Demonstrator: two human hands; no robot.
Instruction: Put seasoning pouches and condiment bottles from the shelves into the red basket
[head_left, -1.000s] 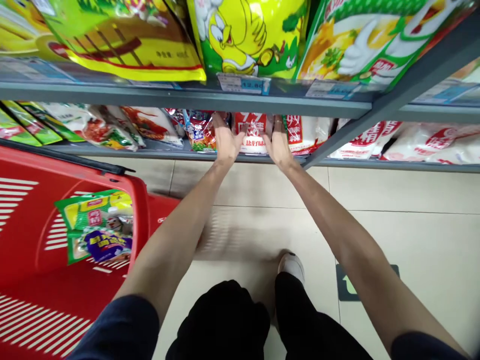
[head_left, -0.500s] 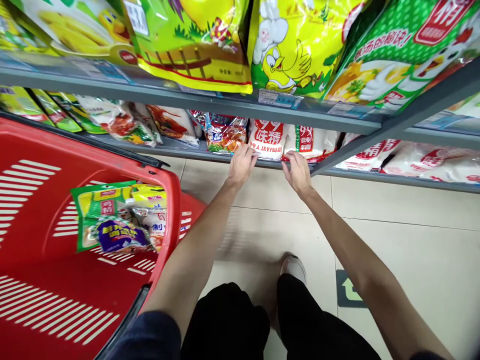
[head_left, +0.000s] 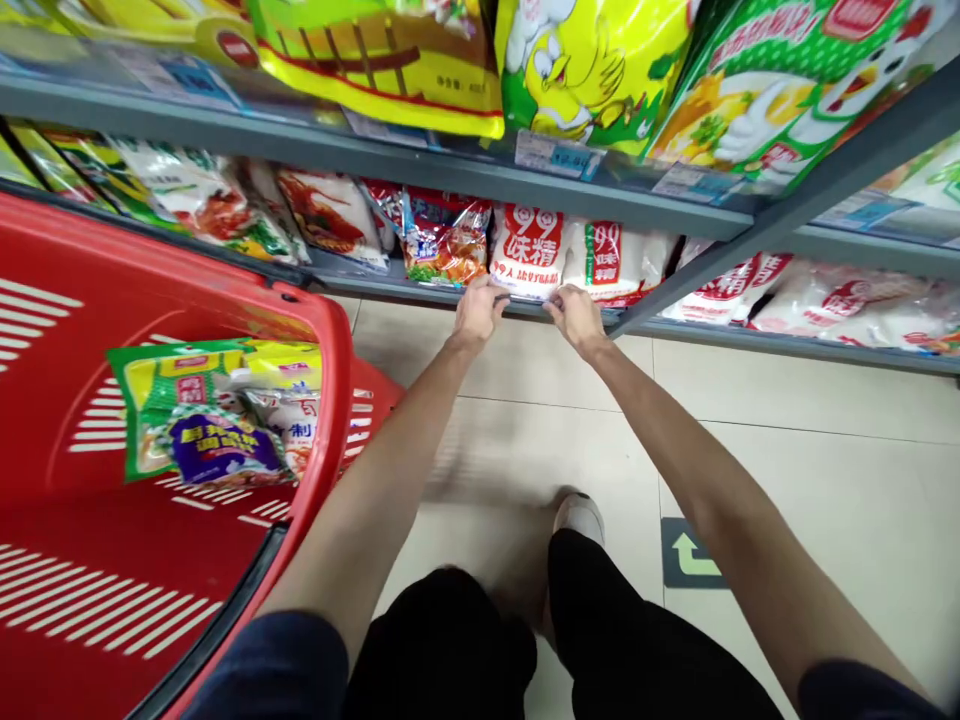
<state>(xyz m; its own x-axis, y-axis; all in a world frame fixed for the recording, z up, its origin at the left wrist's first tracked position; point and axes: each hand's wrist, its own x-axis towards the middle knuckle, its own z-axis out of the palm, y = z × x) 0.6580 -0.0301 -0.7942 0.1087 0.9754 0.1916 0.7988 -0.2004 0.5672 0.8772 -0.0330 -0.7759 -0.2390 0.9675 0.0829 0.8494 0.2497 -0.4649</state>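
Note:
A white bag of MSG seasoning (head_left: 527, 252) with a red label stands at the front of the lower grey metal shelf (head_left: 450, 285). My left hand (head_left: 480, 315) and my right hand (head_left: 576, 318) meet at its bottom edge, one on each side, with the fingers pinched on the plastic. A second white bag with a red label (head_left: 615, 262) stands to its right. To its left is a colourful foil packet (head_left: 444, 240). The back of the shelf is hidden by the bags.
A red plastic shopping basket (head_left: 330, 370) sits at my left, holding several printed packets (head_left: 217, 420). Large green and yellow bags (head_left: 592, 70) fill the shelf above. Below lie beige floor tiles (head_left: 510, 450) with a green arrow sticker (head_left: 686, 555).
Both hands have come back from inside the shelf to its front edge and moved closer together. The white bag now stands at the shelf lip. The basket shifted slightly with the view.

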